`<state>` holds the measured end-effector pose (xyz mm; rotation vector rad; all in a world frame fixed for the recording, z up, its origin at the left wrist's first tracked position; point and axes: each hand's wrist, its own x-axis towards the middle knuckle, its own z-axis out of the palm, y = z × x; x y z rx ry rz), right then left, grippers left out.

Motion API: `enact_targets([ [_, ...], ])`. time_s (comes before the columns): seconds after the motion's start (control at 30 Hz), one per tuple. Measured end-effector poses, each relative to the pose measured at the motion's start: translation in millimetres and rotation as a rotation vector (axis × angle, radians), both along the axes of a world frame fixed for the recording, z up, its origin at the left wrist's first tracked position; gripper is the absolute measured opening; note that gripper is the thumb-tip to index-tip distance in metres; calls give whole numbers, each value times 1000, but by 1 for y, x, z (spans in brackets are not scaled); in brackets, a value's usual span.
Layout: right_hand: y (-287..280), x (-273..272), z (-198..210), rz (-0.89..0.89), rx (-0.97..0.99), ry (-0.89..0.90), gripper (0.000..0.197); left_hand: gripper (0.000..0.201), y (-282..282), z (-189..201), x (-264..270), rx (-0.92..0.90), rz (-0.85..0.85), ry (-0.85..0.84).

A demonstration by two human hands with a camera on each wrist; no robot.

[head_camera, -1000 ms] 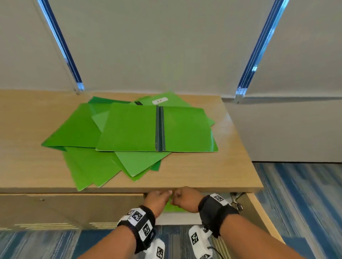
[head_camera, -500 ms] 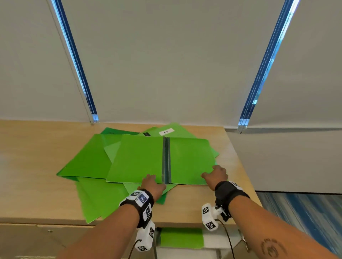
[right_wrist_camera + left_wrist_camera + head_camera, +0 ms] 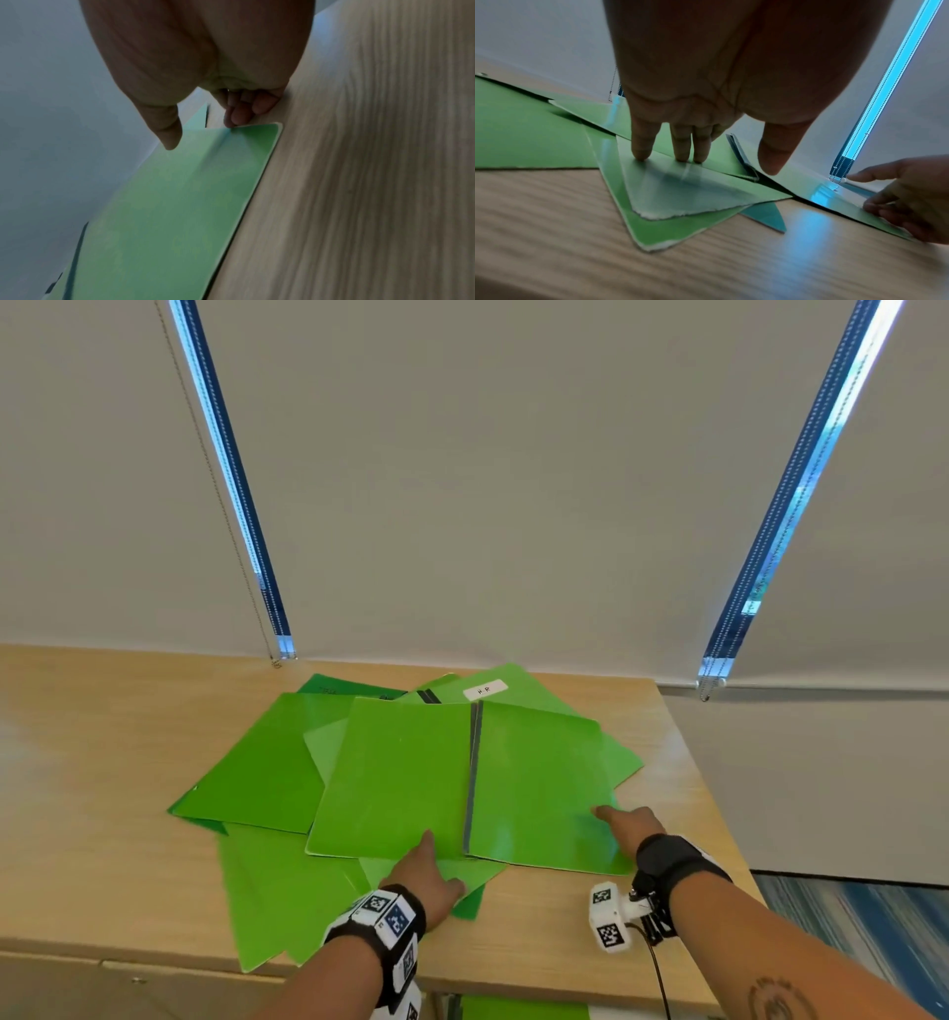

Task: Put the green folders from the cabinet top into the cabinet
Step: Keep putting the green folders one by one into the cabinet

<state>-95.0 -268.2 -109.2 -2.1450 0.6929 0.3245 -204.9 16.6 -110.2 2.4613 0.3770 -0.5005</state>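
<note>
On the cabinet top [image 3: 102, 762] I count at least six green folders [image 3: 400, 778] in one overlapping pile; the layers hide the exact number, and one white label [image 3: 485, 689] shows among them. Below the cabinet top's front edge lies one more folder [image 3: 524, 1012]. Over the cabinet top are my two hands, left hand [image 3: 426, 880] and right hand [image 3: 629, 827], and behind it two blue strips [image 3: 231, 480] of light.

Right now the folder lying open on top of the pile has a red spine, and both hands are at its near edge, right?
Not quite: the spine of the open green folder is dark grey, not red, as the head view shows. The rest holds: the left hand and right hand are at its near edge.
</note>
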Motion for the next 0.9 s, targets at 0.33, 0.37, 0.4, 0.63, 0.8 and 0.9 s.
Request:
enact_targets([
  [0.33,18,-12,1,12,-371,127,104,96,3,5,-16,200,-105,23],
  [0.37,18,-15,2,19,-410,133,105,94,5,5,-19,246,-133,46],
  [0.4,18,-17,2,30,-438,146,107,93,6,5,-22,290,-161,76],
  [0.63,10,-20,-6,107,-362,191,119,114,-14,12,-29,530,-196,79],
  [0.8,12,-24,-4,174,-381,195,114,133,-31,12,-23,412,-119,126],
  [0.9,11,-28,-2,201,-392,206,120,124,-34,13,-23,439,-145,137],
])
